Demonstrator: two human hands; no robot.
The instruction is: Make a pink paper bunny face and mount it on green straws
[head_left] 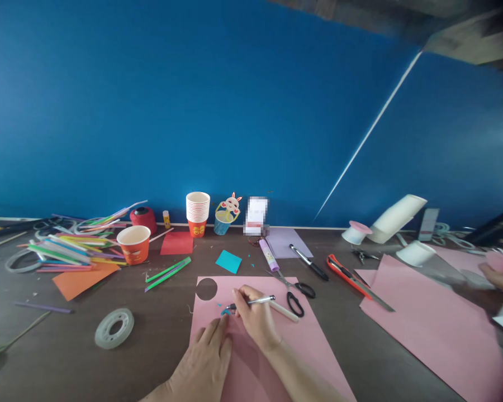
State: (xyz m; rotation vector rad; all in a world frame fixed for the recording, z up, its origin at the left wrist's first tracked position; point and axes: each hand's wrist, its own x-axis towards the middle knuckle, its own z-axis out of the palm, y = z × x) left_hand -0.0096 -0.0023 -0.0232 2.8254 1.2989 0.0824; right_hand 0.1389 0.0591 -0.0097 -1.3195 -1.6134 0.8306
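My right hand (254, 315) grips a pen (262, 300), its tip pointing left and down at a small blue paper piece (225, 312). That piece lies on a large pink sheet (251, 379) with a round hole near its upper left corner. My left hand (207, 354) rests flat on the sheet, fingertips at the lower edge of the blue piece. Black-handled scissors (294, 291) lie partly over the sheet's upper right edge. Beside my right hand is a pale stick (285, 311).
Left are a tape roll (126, 329), coloured sticks (67, 251) and an orange cup (134, 245). Stacked cups (198, 212) stand behind. Right are a red cutter (352, 279) and pink sheets (431, 329). Another person's hand (501, 277) is at the far right.
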